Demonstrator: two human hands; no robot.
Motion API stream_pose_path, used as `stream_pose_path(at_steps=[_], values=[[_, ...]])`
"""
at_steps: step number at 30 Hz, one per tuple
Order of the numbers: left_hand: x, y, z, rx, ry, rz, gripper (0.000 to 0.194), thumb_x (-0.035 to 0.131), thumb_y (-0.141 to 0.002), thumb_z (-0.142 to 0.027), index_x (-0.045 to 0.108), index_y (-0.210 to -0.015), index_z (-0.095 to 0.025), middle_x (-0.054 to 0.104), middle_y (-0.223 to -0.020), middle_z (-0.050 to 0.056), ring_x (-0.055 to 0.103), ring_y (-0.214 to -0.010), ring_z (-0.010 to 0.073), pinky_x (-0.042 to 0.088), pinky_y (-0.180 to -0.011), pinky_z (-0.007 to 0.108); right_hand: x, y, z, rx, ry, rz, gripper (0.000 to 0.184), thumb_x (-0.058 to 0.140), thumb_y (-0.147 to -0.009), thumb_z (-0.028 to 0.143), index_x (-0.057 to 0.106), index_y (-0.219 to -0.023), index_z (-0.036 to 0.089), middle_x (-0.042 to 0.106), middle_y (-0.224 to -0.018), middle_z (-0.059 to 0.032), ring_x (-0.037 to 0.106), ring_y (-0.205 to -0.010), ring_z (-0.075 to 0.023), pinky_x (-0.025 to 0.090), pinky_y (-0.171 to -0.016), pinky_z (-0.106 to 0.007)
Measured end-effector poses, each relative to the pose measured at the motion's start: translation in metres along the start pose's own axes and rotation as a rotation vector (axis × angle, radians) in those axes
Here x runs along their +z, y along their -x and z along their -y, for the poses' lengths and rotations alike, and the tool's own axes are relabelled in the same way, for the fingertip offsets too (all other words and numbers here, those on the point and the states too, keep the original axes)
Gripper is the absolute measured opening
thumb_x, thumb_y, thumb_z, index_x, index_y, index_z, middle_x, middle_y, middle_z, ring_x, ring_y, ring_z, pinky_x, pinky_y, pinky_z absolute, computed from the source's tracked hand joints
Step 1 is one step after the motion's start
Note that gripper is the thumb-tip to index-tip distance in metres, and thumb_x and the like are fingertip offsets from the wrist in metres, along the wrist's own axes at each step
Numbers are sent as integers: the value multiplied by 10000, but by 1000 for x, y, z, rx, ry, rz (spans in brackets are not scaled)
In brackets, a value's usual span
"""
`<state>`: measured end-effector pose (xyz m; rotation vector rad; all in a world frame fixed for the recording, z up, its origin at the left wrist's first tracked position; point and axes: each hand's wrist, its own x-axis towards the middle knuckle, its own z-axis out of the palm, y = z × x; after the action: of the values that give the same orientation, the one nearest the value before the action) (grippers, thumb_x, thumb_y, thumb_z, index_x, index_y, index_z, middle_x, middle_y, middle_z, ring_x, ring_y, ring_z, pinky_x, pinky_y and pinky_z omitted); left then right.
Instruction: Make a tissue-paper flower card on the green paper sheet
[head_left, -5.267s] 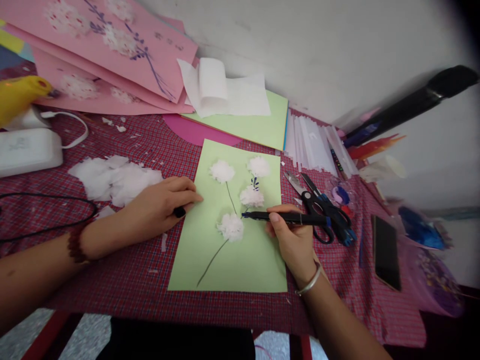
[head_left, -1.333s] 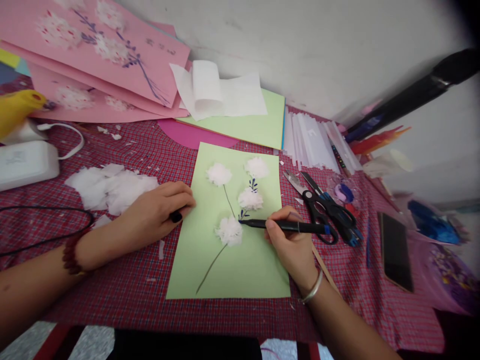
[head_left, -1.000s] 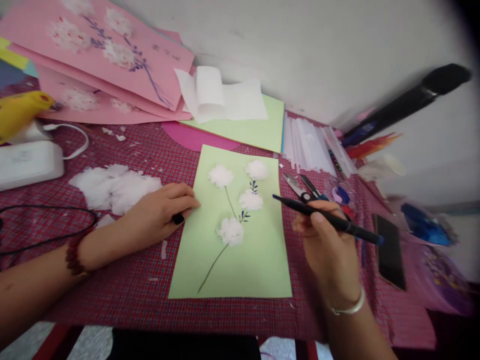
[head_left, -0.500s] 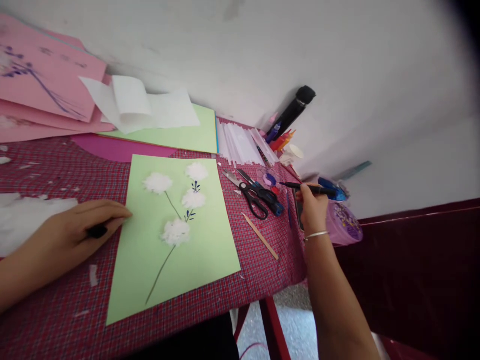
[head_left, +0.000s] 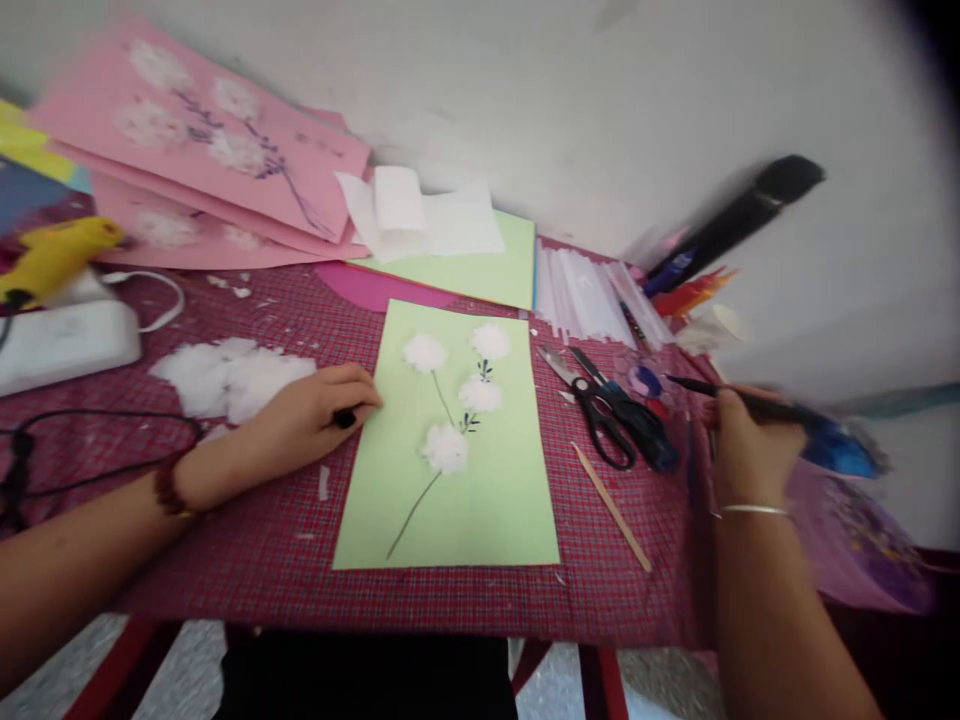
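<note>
My left hand (head_left: pixel 319 405) rests at the left edge of a light green sheet (head_left: pixel 480 520), its fingers closed around a small black pen cap (head_left: pixel 344 418). White fluffy flowers (head_left: pixel 445 448) sit on the sheet, with a thin drawn stem and small dark blue leaf strokes. At the right, my right hand (head_left: pixel 757 440) grips a black brush pen (head_left: pixel 765 404), slightly blurred. Its tip points left, close to a small clear dish (head_left: pixel 643 380) of purple-blue paint; whether they touch I cannot tell. Black scissors (head_left: pixel 600 415), a blue-handled cutter (head_left: pixel 637 425) and a wooden stick (head_left: pixel 611 508) lie between.
Pink sheets with flowers (head_left: pixel 315 165) lean at the back left, beside white paper (head_left: pixel 461 225). A yellow glue gun (head_left: pixel 64 260), a white power strip (head_left: pixel 67 345) and white tissue pieces (head_left: pixel 232 378) are left. White strips (head_left: pixel 581 295) and a purple container (head_left: pixel 862 540) stand right.
The view has swung left, bringing the glue gun and power strip into sight. My right hand keeps the brush pen near the paint dish; my left hand stays at the sheet's edge.
</note>
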<state>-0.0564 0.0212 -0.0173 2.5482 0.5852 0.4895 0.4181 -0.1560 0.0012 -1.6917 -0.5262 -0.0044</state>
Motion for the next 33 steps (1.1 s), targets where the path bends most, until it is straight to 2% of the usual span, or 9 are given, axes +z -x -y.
stream_pose_path(at_steps=[3,5,8,10,13,17,20,25,33], values=[[2,1,-2,-19,7,9,200,453,-916,-127,647,-958,-156,604,-980,53,588,-895,151,473,-795,266,3,6,17,188,-158,48,70,633,-733,195,584,-686,213,546,-602,5,483,-493,-97,366,-489,-299],[2,1,-3,-25,7,10,205,459,-897,-100,648,-956,-154,600,-979,54,582,-893,156,469,-795,275,12,19,33,334,-247,188,132,611,-749,245,539,-640,223,493,-562,21,433,-444,-79,340,-453,-290],[2,3,-5,-34,7,6,218,465,-874,-72,646,-970,-147,595,-984,58,575,-903,165,467,-807,292,41,59,55,456,-337,401,198,685,-716,299,519,-637,225,500,-562,31,444,-454,-75,364,-459,-270],[2,4,-6,-33,2,11,232,464,-860,-53,643,-977,-144,596,-988,61,572,-909,170,467,-815,301,67,93,66,470,-380,513,228,726,-698,358,545,-690,220,551,-594,32,466,-469,-86,377,-457,-260],[0,5,-9,-27,-18,46,263,455,-840,-28,640,-986,-145,601,-1002,65,572,-925,181,474,-821,317,101,137,74,397,-410,719,189,696,-770,374,588,-800,221,577,-585,42,480,-468,-95,370,-449,-241],[-2,7,-14,-18,-87,83,313,444,-805,-3,641,-998,-151,614,-1077,81,577,-975,211,492,-832,351,120,160,75,296,-381,835,111,669,-803,285,626,-885,224,635,-652,16,561,-569,-132,442,-542,-273],[-4,11,-20,2,-165,88,350,439,-747,24,646,-975,-141,632,-1104,100,592,-977,238,511,-816,372,120,162,70,221,-337,887,76,654,-823,254,631,-892,233,625,-672,18,576,-606,-144,451,-579,-289],[-4,16,-23,39,-252,88,427,440,-673,38,633,-1021,-119,640,-1147,133,607,-951,259,529,-796,391,118,169,64,148,-248,868,51,665,-837,244,627,-869,234,576,-635,35,550,-550,-124,434,-519,-260],[-4,19,-22,50,-244,66,376,424,-794,23,616,-1077,-134,643,-1191,116,595,-1037,229,508,-886,367,113,173,58,164,-283,859,80,675,-848,237,640,-917,255,587,-728,28,569,-587,-115,460,-539,-247]])
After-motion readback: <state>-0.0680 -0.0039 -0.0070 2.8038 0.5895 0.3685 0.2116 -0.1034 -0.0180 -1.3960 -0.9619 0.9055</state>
